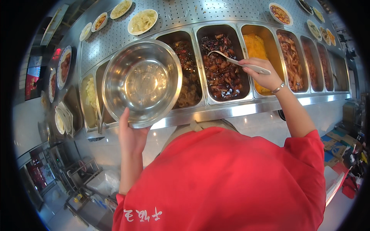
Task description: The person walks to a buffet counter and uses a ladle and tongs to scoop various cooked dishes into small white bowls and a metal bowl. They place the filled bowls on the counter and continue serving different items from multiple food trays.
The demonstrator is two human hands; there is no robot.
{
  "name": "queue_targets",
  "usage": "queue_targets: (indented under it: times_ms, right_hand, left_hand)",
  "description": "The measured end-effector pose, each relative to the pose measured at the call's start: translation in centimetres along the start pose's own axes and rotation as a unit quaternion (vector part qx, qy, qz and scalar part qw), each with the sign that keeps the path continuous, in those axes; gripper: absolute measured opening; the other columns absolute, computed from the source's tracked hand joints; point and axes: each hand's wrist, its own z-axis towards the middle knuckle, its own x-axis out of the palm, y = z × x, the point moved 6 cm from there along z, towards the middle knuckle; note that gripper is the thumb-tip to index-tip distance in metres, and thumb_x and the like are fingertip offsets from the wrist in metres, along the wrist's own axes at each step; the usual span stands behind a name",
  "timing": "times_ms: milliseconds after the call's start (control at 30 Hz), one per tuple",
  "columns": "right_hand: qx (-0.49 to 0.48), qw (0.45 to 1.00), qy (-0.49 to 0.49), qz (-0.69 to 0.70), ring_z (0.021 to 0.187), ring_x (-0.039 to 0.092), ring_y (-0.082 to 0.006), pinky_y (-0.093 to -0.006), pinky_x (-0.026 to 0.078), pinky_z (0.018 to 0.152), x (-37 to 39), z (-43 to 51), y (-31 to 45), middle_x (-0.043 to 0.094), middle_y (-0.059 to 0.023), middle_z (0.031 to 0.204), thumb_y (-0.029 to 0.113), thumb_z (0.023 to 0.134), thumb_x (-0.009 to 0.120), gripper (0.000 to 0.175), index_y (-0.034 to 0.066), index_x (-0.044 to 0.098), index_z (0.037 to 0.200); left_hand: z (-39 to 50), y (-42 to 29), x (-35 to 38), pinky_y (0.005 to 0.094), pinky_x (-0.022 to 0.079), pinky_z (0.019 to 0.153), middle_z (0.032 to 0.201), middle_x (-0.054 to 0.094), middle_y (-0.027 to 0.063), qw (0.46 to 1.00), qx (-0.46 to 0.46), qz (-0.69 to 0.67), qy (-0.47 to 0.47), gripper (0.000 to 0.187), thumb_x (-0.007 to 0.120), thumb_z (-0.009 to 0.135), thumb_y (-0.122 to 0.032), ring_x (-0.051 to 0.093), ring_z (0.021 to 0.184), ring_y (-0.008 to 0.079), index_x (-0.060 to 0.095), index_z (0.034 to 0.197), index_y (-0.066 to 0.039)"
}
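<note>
My left hand [133, 134] grips the near rim of a stainless steel bowl [141, 83], tilted so that its bare inside shows. The bowl covers part of the pans behind it. In my right hand [261, 71] is a light-coloured spoon [237, 63], held by its handle. The spoon's head is over a steel food pan [222, 99] of dark, glossy braised food [222, 73], touching or just above it. On the right sits a pan of yellow food [255, 47]. Left of the dark food is another pan with brown stewed pieces [188, 78], partly behind the bowl.
A steel counter edge [199, 115] runs between me and the pans. Beyond them, a perforated steel shelf [185, 17] carries several filled dishes, among them a plate of cabbage [142, 22]. Far left, stacked plates [65, 118] stand near a pan. Boxes [332, 143] lie at the right.
</note>
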Motion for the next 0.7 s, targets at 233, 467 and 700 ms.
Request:
queue_targets:
  times_ms: [233,467,700]
  right_hand:
    - [0.175,0.97,0.043,0.165,0.079,0.068,-0.0109,-0.0254,0.053,0.075,0.8,-4.9,-0.8,0.073,-0.0063,0.093,0.014,0.091,0.064,0.023,0.0047,0.071,0.111]
    - [0.276,0.912,0.014,0.302,0.085,0.069,-0.0148,-0.0277,0.054,0.081,1.9,-8.7,-2.0,0.072,-0.0089,0.091,0.017,0.095,0.061,0.028,-0.0012,0.066,0.116]
    - [0.312,0.862,-0.066,0.394,0.082,0.069,-0.0141,-0.0262,0.056,0.078,2.8,-11.1,-2.7,0.072,-0.0096,0.091,0.016,0.095,0.062,0.026,0.0006,0.067,0.115]
  left_hand:
    - [0.6,0.8,1.1,0.0518,0.041,0.108,0.142,0.046,0.0153,1.0,-0.005,-0.004,0.015,0.05,0.044,0.102,-0.031,0.048,0.13,0.0317,0.037,0.142,-0.002]
    - [2.1,1.2,1.7,0.0493,0.048,0.1,0.139,0.047,0.017,1.0,-0.017,0.006,0.024,0.05,0.043,0.102,-0.035,0.052,0.125,0.0331,0.037,0.141,-0.004]
    - [3.3,2.1,1.8,0.0483,0.05,0.098,0.141,0.046,0.0182,0.999,-0.033,0.005,0.02,0.052,0.043,0.102,-0.036,0.053,0.124,0.0336,0.036,0.142,-0.003]
